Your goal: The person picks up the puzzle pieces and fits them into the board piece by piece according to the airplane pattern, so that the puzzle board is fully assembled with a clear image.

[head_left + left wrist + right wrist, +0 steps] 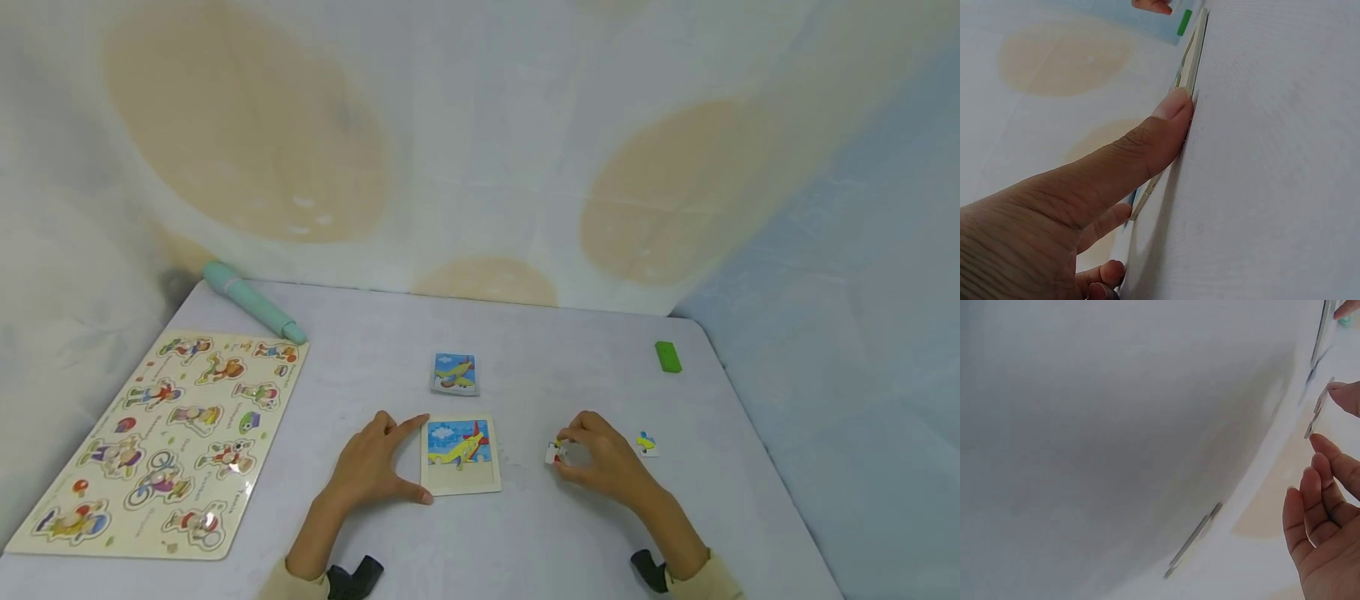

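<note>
A small square puzzle board (459, 480) with a yellow and red airplane picture on blue lies flat on the table, its lower part bare wood. My left hand (375, 467) spreads thumb and forefinger against its left corners; in the left wrist view the thumb (1147, 137) runs straight along the edge. To the right, my right hand (606, 458) pinches a thin white puzzle piece (552, 453) between thumb and fingertips. The right wrist view shows this piece (1319, 409) edge-on, above the table. Another piece (647, 443) with yellow and blue print lies right of that hand.
Behind the puzzle board lies a small airplane picture card or stack (455, 374). A green block (667, 357) is at the far right. On the left lie a large board of cartoon figures (172, 442) and a mint-green pen-shaped device (255, 302). Printed cloth walls surround the table.
</note>
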### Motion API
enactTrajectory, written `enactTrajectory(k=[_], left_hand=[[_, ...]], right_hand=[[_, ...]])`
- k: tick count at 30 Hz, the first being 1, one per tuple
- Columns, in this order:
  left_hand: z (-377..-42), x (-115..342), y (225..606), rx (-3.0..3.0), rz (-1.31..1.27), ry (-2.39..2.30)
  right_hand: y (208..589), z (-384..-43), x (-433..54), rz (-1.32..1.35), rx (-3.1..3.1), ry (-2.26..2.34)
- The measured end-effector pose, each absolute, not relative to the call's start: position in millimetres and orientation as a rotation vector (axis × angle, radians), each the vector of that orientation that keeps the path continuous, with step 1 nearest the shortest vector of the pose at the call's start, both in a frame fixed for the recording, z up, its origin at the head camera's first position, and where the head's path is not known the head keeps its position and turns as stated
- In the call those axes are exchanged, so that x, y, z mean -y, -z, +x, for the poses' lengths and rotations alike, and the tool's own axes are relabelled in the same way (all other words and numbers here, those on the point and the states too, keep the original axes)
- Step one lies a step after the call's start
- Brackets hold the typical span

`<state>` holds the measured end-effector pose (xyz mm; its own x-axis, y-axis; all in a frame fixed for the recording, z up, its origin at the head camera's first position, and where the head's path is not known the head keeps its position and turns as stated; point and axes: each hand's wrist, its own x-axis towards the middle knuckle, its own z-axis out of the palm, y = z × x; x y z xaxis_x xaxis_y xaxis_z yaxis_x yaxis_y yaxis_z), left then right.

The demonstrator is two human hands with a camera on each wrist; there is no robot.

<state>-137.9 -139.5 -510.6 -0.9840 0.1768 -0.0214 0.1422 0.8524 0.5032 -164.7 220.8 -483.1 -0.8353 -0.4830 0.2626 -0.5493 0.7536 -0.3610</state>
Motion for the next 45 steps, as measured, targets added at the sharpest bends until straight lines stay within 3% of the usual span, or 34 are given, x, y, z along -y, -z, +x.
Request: enactTrajectory(k=[34, 45], left_hand=[[-140.0, 135.5, 507.6, -2.97, 0.329, -0.806], [-136.6, 141.2, 507.2, -2.975, 0.331, -0.807]], right_hand=[[473.9, -159.6, -100.0, 1.375, 2.629, -0.476], [478.6, -159.7, -75.4, 1.436, 2.69, -0.303]])
